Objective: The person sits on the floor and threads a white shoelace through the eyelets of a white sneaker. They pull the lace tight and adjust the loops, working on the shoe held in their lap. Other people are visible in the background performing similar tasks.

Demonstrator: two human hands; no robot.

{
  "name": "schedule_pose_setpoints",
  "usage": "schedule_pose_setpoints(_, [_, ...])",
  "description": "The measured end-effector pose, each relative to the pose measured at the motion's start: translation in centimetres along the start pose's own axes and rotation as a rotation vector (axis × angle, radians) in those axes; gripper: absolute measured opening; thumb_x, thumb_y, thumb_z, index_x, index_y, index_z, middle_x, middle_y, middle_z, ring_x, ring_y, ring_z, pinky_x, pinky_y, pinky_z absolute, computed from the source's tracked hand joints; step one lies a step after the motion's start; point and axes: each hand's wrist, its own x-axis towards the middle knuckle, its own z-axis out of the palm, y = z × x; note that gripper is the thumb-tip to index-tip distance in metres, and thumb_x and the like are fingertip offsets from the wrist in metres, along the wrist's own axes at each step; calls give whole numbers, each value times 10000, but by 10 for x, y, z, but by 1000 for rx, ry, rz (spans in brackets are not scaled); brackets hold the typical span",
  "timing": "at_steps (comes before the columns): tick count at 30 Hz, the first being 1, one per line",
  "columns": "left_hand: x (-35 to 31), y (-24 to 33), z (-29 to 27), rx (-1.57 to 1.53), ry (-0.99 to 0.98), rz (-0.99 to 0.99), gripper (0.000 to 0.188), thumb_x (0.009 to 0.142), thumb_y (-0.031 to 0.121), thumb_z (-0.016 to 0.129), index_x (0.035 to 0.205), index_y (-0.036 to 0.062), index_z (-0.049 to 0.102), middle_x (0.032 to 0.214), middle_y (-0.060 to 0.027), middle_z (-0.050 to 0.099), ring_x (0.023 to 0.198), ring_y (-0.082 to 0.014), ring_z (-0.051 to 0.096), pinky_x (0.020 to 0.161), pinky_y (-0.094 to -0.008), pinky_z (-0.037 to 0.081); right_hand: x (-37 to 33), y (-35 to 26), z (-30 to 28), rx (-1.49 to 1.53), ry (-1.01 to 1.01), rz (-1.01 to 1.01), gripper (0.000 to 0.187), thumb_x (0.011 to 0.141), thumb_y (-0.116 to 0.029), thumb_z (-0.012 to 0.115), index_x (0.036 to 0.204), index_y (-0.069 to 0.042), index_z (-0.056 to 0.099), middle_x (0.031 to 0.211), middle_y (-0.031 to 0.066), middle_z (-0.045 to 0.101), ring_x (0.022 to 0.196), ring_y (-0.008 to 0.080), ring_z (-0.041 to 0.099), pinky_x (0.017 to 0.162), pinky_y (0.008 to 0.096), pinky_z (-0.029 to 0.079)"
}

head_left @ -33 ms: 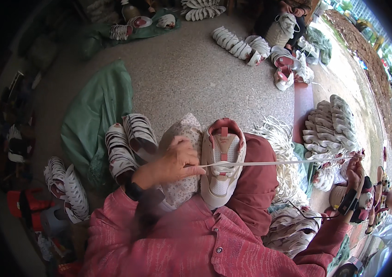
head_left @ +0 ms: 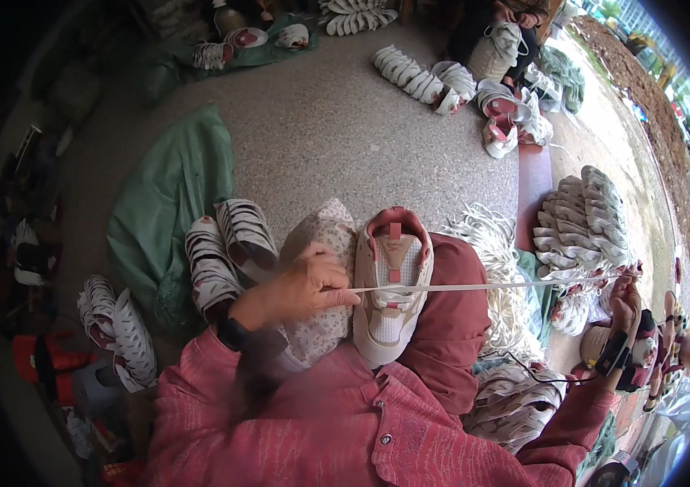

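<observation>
A white and beige shoe (head_left: 385, 323) with a red lining sits in the person's lap, toe toward the red shirt (head_left: 320, 422) and opening facing away; it lies between a flowered cloth (head_left: 319, 235) on the left and a red trouser leg (head_left: 452, 325) on the right; a pale flat lace (head_left: 483, 286) crosses its front and runs out to the right in a nearly straight, taut line.

The left hand (head_left: 304, 282), just beside the shoe and over the flowered cloth, pinches the lace between thumb and fingers; the right hand (head_left: 625, 302), out at the end of a stretched arm, grasps the lace's far part in its fingers; each wrist wears a dark band.

Right of the trouser leg hangs a heap of white laces (head_left: 487, 252); beyond it stands a stack of pale shoe uppers (head_left: 580, 215); on the left, rows of striped-looking uppers (head_left: 213, 261) lie near a green sheet (head_left: 168, 203); farther off, across the speckled floor (head_left: 320, 146), more shoes (head_left: 499, 134) lie near a seated co-worker (head_left: 523, 15), partly cut off by the upper edge.
</observation>
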Motion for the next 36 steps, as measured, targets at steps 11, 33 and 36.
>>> schedule_pose_setpoints(11, [-13, -26, -9, -212, 37, -196, 375, 949, 257, 683, 730, -24, 565, 594, -62, 408, 561, -120, 368, 532, -330, 362, -2, -40, -78, -113, 186, -190, 195, 1001, -16, 509, 1184, 15, 571, 965, 82, 630, 782, 161, 608, 666, 239, 544])
schedule_pose_setpoints(33, [87, 14, 34, -103, 123, 162, 114, 787, 102, 728, 884, 64, 681, 846, -53, 585, 876, -250, 598, 858, -369, 465, -136, 400, 166, -1705, -1162, -198, 85, 932, -36, 619, 989, -17, 679, 916, 71, 606, 807, 229, 631, 703, 333, 496])
schedule_pose_setpoints(36, [89, 20, 34, -134, 110, 156, 88, 773, 101, 735, 833, 61, 685, 816, -43, 578, 843, -237, 593, 822, -364, 456, -134, 401, 160, -1633, -1149, -86, 79, 918, -34, 627, 975, -12, 677, 916, 86, 599, 833, 257, 636, 720, 349, 501])
